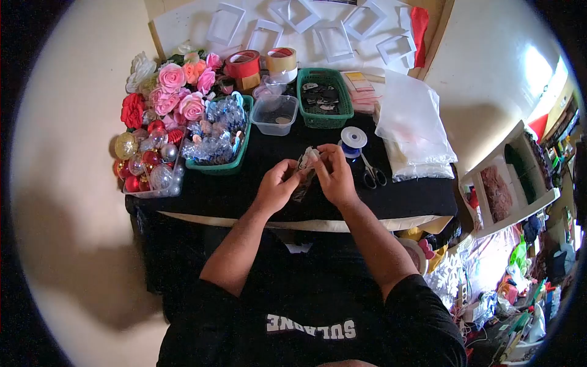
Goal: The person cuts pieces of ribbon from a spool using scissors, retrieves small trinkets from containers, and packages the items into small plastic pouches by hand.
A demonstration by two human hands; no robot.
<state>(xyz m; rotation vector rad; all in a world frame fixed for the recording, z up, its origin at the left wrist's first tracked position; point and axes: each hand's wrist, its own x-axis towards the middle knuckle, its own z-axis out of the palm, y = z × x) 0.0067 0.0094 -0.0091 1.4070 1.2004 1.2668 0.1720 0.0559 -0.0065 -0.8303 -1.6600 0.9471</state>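
My left hand [276, 185] and my right hand [335, 175] meet near the front of the black-covered table. Between them is a small clear plastic packet [305, 166], pinched by the fingers of both hands; its contents are too small to make out. Just right of my right hand stands a spool of blue thread [353, 142], with black-handled scissors [374, 177] beside it. Beyond the hands are a clear plastic tub [275, 115] and a green basket [349, 116] holding dark and whitish flat pieces.
At left, a green basket [247, 131] holds shiny blue wrapped items, beside artificial flowers [171, 77] and a box of baubles [160, 176]. Tape rolls [243, 63], plastic bags [408, 110] and white frames [334, 41] lie farther back. Shelves [520, 208] stand at right.
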